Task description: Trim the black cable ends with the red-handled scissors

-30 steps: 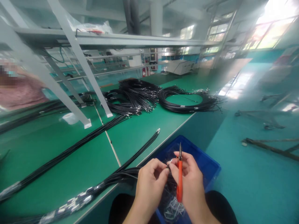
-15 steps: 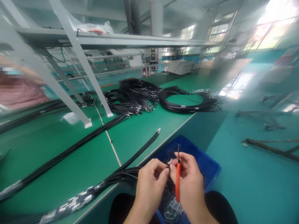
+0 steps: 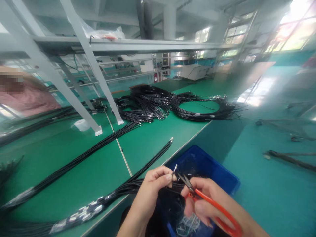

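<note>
My left hand (image 3: pixel 159 181) pinches the end of a black cable, whose silvery tip (image 3: pixel 175 167) sticks up past the fingertips. Orange-handled scissors (image 3: pixel 217 207) are in my right hand (image 3: pixel 202 200), their blades parted and directed at that tip. A small gap seems to lie between blades and tip. Both hands are over a blue bin (image 3: pixel 222 171), which holds clear plastic scraps (image 3: pixel 189 225). From the left, a black cable bundle (image 3: pixel 123 187) with clear wrapping runs along the table edge toward my left hand.
The green table (image 3: pixel 148 135) carries a coiled cable ring (image 3: pixel 195 116), a cable pile (image 3: pixel 150 102) and a long bundle (image 3: pixel 81 158). Shelf posts (image 3: pixel 98 75) and a white roll (image 3: pixel 82 125) stand at left. Beyond them is a person in pink (image 3: pixel 37 97).
My right hand has moved away from my left and turned the scissors from upright to pointing up-left, with blades apart. The cable tip now shows clearly. The view has shifted slightly.
</note>
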Available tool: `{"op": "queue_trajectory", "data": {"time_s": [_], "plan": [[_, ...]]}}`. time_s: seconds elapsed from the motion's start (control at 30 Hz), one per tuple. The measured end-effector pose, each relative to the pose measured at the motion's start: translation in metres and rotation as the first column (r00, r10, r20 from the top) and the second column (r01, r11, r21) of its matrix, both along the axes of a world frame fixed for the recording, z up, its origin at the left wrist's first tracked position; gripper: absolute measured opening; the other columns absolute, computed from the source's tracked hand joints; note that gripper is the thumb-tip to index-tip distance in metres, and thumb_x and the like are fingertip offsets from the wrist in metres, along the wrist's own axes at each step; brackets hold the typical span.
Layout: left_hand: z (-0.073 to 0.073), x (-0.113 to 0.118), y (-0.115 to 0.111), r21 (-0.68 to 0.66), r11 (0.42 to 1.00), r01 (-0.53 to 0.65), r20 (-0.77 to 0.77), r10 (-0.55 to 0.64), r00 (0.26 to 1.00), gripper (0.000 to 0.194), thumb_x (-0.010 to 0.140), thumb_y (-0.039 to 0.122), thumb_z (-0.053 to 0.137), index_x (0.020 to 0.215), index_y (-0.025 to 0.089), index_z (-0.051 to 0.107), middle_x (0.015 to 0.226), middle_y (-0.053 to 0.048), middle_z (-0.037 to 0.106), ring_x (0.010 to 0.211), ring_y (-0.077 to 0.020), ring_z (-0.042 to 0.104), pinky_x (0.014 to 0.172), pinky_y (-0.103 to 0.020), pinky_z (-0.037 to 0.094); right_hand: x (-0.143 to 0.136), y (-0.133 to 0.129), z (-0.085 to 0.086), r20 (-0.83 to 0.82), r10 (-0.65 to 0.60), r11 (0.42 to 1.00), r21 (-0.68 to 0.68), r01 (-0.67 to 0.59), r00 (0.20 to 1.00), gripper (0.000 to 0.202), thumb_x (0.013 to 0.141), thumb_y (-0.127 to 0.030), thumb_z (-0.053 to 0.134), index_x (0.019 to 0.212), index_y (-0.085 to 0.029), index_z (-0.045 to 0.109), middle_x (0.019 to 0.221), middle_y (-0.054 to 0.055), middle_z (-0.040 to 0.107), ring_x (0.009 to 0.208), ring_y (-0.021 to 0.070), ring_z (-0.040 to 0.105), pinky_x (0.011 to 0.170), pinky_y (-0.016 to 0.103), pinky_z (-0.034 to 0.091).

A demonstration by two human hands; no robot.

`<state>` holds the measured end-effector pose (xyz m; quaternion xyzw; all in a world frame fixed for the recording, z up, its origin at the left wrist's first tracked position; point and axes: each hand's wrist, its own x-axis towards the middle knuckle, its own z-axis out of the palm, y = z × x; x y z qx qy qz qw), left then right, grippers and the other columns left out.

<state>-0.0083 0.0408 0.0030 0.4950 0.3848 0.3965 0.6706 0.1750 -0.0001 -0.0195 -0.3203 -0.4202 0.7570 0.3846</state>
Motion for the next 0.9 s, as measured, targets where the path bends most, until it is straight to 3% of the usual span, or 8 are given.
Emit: {"op": "queue_trajectory", "data": {"time_s": [0.2, 0.4, 0.67, 0.9], "plan": [[-0.001, -0.001, -0.002, -0.006, 1.0, 0.027, 0.023, -0.027, 0.999, 0.01, 0.076, 0.017, 0.057, 0.069, 0.012, 0.063, 0.063, 0.0, 0.053, 0.061, -0.0116, 0.041, 0.063, -0.023, 0.033, 0.0, 0.002, -0.013, -0.201, 0.087, 0.992, -0.071, -0.104, 0.976, 0.028, 0.07, -0.026, 0.065, 0.093, -0.009, 0.062, 0.068, 0.012, 0.072, 0.034, 0.0034, 0.041, 0.036, 0.016, 0.03], [-0.003, -0.002, -0.001, 0.031, 0.999, 0.043, 0.021, -0.043, 0.999, 0.011, 0.078, 0.017, 0.056, 0.07, 0.012, 0.062, 0.064, 0.0, 0.052, 0.063, -0.012, 0.042, 0.064, -0.024, 0.033, 0.0, 0.001, -0.016, -0.252, 0.098, 0.988, -0.093, -0.125, 0.963, 0.026, 0.073, -0.024, 0.062, 0.094, -0.009, 0.062, 0.069, 0.013, 0.072, 0.035, 0.0034, 0.041, 0.037, 0.017, 0.033], [-0.003, -0.002, -0.002, 0.053, 0.997, 0.055, 0.024, -0.057, 0.998, 0.011, 0.079, 0.018, 0.056, 0.071, 0.012, 0.062, 0.066, -0.001, 0.055, 0.064, -0.0124, 0.044, 0.065, -0.024, 0.035, -0.003, 0.002, -0.013, -0.254, 0.075, 0.992, -0.081, -0.099, 0.964, 0.027, 0.074, -0.026, 0.064, 0.094, -0.009, 0.061, 0.069, 0.012, 0.071, 0.035, 0.0023, 0.041, 0.036, 0.015, 0.031], [-0.005, -0.002, -0.002, 0.077, 0.995, 0.058, 0.026, -0.06, 0.998, 0.012, 0.079, 0.019, 0.058, 0.07, 0.013, 0.06, 0.065, 0.0, 0.054, 0.064, -0.0122, 0.044, 0.064, -0.023, 0.035, 0.001, 0.005, -0.001, -0.055, 0.071, 0.996, -0.054, -0.074, 0.996, 0.026, 0.073, -0.026, 0.068, 0.092, -0.012, 0.058, 0.068, 0.009, 0.071, 0.031, 0.0018, 0.043, 0.031, 0.012, 0.028]]}}
